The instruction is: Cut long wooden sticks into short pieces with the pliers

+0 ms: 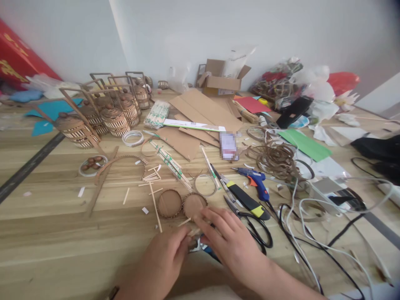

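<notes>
Low at the table's front, my left hand [164, 255] is closed, thumb and fingers pinched together around something small that I cannot make out. My right hand [231, 238] is bent over the same spot, its fingertips meeting near the left ones. Beneath them shows part of a tool with a metal head and blue handle [211, 252], mostly hidden. Just beyond the fingers lie two round cardboard trays with ridged rims, the left tray [169, 203] and the right tray [193, 204]. A thin wooden stick [155, 207] lies beside them.
Black-handled scissors [256, 228], a utility knife [248, 201] and a blue glue gun [256, 181] lie to the right, among cables [289, 237] and coiled brown strips [271, 158]. Several small lantern-like baskets [115, 121] stand back left. Cardboard sheets [206, 110] lie behind.
</notes>
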A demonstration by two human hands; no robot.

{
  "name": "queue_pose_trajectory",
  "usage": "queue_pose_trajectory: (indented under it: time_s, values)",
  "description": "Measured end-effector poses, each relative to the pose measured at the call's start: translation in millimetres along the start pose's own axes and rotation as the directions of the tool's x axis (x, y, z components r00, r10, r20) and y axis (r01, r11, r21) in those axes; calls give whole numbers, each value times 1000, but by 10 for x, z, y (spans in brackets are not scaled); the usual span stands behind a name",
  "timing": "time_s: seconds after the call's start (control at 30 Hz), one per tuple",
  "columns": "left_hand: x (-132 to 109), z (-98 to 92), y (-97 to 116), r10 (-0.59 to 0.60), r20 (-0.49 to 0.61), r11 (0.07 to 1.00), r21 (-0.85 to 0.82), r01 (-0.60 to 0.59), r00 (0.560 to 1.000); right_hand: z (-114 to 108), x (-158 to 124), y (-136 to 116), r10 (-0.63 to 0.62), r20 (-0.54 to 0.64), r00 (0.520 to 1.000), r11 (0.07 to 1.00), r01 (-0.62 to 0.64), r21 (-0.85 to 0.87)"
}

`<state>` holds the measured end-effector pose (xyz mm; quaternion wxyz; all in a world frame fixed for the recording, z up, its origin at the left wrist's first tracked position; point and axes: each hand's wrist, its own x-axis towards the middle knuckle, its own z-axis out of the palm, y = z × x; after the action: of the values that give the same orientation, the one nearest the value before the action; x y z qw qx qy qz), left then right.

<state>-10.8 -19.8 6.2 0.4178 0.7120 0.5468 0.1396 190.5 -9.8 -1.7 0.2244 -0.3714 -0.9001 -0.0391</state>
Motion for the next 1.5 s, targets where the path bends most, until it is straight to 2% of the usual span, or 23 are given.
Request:
queue_pose_trajectory:
  time_s: [0.13,0.27,0.33,0.53,0.63,0.8,0.93,1.07,1.2,1.27,1.33,1.4,1.43,1.5]
  values:
    - [54,68,-34,41,26,977,207,-45,999,125,74,-14,10,121,993,1000,-10,-2]
    - [115,70,-34,2,94,944,327,-33,996,157,73,-15,67,187,980,997,-72,19]
    - [135,69,-28,-18,102,940,342,-18,995,155,69,-17,93,203,975,995,-100,26]
    - [148,65,-15,-4,37,952,307,-7,999,203,60,-13,180,185,966,980,-192,53]
    - [164,32,56,-68,71,934,356,39,995,233,67,-10,206,192,959,974,-221,56]
    - [184,-38,211,-214,173,891,437,120,961,254,89,-9,221,219,950,967,-243,80]
    - [182,-71,245,-232,200,892,433,126,952,237,106,0,230,225,947,962,-256,98]
    - [180,-68,254,-218,182,880,462,112,959,244,110,-10,240,229,943,958,-268,102]
    - [179,-24,260,-246,156,876,458,150,957,305,112,-33,242,167,956,963,-258,81]
    - [172,-23,228,-250,137,890,421,172,959,299,130,-16,226,164,960,968,-240,71]
    - [151,-64,164,-179,122,941,310,134,976,230,163,40,170,238,956,972,-203,120]
    - [118,-142,83,-39,116,996,87,29,992,101,204,127,69,352,934,945,-174,277]
    - [101,-185,44,-11,147,999,-43,18,989,23,225,174,20,385,923,906,-179,383]
    - [81,-249,-22,-3,283,932,-346,105,959,-132,262,251,-48,414,909,803,-212,558]
